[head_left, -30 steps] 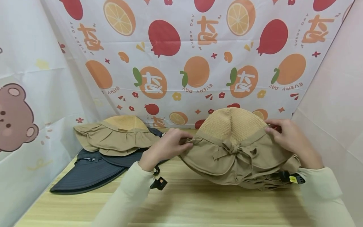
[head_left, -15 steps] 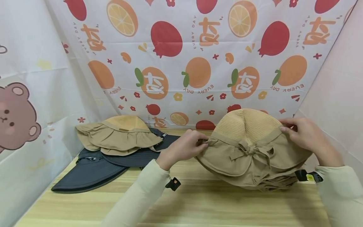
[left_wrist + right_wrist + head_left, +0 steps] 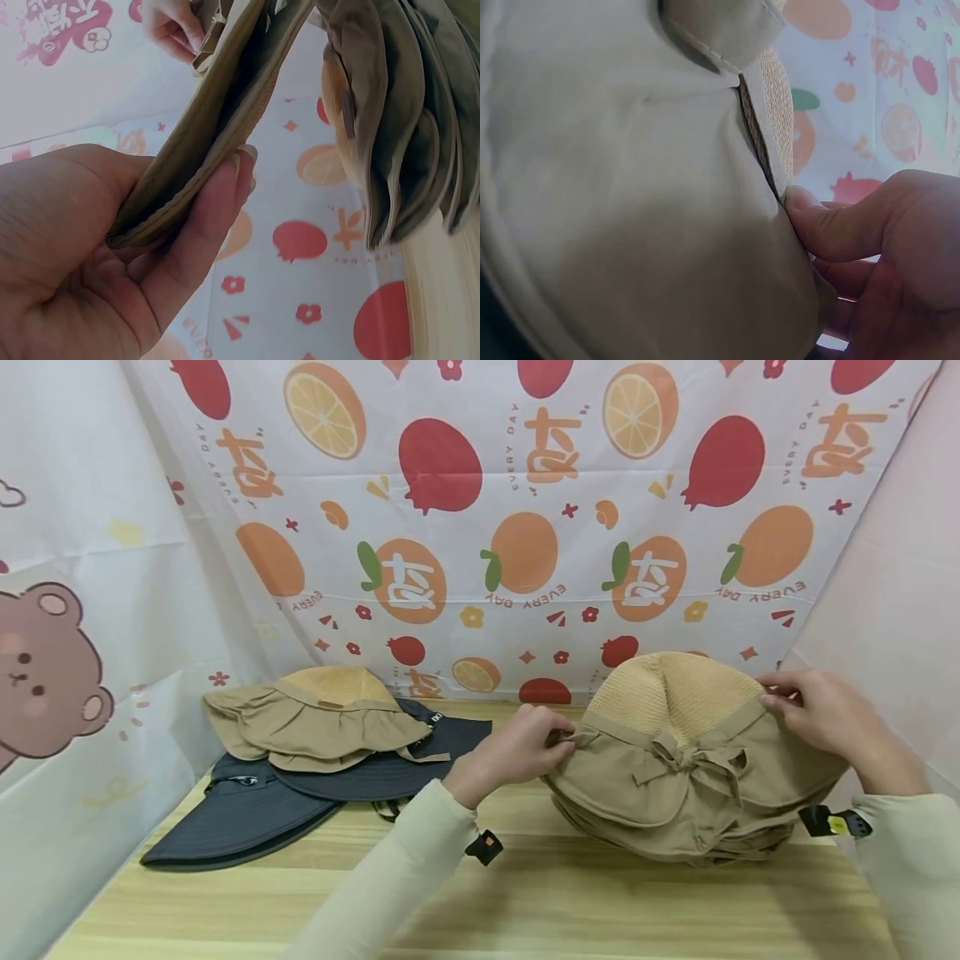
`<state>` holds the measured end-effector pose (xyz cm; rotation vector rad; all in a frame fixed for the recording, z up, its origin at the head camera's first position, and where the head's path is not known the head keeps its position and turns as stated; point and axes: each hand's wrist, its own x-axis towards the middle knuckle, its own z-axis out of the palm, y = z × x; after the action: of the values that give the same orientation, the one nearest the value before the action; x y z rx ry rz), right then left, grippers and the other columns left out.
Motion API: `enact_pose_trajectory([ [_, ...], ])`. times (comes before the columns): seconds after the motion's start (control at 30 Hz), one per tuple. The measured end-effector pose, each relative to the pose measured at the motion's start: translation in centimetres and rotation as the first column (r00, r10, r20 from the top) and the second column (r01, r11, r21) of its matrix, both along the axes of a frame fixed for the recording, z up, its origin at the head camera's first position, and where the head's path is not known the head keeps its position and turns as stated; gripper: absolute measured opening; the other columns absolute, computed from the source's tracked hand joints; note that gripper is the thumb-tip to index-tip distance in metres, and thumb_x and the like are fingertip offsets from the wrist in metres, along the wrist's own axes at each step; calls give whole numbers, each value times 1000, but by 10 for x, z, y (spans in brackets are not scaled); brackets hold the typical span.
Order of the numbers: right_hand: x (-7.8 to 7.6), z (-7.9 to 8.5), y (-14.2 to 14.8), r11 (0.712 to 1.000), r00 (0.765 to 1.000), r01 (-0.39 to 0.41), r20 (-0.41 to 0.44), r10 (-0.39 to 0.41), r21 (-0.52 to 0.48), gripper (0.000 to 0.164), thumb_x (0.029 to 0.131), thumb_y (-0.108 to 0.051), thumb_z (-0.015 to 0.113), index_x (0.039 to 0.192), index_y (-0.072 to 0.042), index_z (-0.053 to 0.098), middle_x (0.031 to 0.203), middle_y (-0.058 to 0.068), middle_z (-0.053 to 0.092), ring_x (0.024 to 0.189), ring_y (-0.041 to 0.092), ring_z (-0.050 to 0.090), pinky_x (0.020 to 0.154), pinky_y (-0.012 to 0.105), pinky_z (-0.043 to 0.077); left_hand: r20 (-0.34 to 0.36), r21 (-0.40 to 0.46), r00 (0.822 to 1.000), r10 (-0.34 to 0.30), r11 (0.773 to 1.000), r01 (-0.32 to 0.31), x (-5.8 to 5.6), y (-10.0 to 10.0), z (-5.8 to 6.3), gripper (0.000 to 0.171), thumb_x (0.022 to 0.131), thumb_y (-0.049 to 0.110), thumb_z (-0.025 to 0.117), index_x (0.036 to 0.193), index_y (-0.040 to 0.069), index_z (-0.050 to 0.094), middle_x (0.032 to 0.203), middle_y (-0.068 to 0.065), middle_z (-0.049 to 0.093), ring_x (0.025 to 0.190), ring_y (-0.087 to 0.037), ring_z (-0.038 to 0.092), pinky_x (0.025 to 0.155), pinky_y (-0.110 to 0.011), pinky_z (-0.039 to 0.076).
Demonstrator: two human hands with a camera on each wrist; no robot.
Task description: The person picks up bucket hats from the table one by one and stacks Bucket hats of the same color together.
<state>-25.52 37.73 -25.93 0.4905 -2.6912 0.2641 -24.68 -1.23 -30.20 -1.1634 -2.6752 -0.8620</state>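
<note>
A tan sun hat (image 3: 630, 793) with a straw-coloured woven crown and a fabric bow is between my two hands, bow side facing me. My left hand (image 3: 517, 747) pinches its left edge; in the left wrist view the folded brim (image 3: 202, 142) lies between thumb and fingers. My right hand (image 3: 836, 718) pinches the opposite edge at the crown seam, and the right wrist view shows the thumb on the tan fabric (image 3: 652, 210). Below the hat is a stack of similar tan hats (image 3: 405, 127), mostly hidden by it in the head view.
On the left of the wooden table (image 3: 300, 902) lies another tan hat (image 3: 322, 731) on top of dark navy hats (image 3: 240, 818). A fruit-print cloth (image 3: 510, 468) hangs behind, and a bear-print cloth (image 3: 150, 610) stands along the left. A pale wall (image 3: 900, 635) bounds the right.
Both hands have carried the tan hat to the right and slightly down, so it now overlaps the stack more squarely. The hats on the left show more, as the left arm has moved off them.
</note>
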Motion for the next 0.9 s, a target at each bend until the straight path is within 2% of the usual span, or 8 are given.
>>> enact_pose_trajectory([
  [0.13,-2,2,11,1000,999,16,45,-17,13,26,95,-2,69,118,11,70,97,28,74,87,43,69,78,59,52,27,20,1000,-4,1000,3,-2,11,-1,16,101,9,63,101,5,78,77,-3,65,62,-6,43,57,-19,31],
  [0.33,-6,3,29,999,994,27,103,-31,36,27,95,-1,66,119,13,68,98,30,73,87,42,69,79,58,53,107,15,994,0,1000,-2,-7,26,-2,18,102,12,63,108,4,78,74,3,58,58,-3,41,55,-19,31],
  [0.47,-12,3,37,998,990,27,135,-35,60,27,97,-1,64,119,13,68,100,30,73,88,41,69,81,59,53,146,9,989,-1,1000,0,-9,35,-3,17,103,13,62,103,5,77,69,3,54,56,-4,40,54,-19,32],
  [0.67,-22,-1,43,998,988,5,157,-15,67,24,95,0,64,115,11,71,91,21,74,81,26,65,71,43,52,178,7,984,15,1000,-16,-11,45,-11,17,103,13,62,96,7,76,67,5,51,55,-3,40,53,-18,32],
  [0.9,-33,-10,50,998,982,14,185,-25,62,27,95,-2,64,117,13,69,94,27,73,84,34,68,73,45,53,201,13,979,38,999,-42,-17,53,-17,18,104,13,61,96,6,76,68,4,54,52,-2,42,50,-17,34],
])
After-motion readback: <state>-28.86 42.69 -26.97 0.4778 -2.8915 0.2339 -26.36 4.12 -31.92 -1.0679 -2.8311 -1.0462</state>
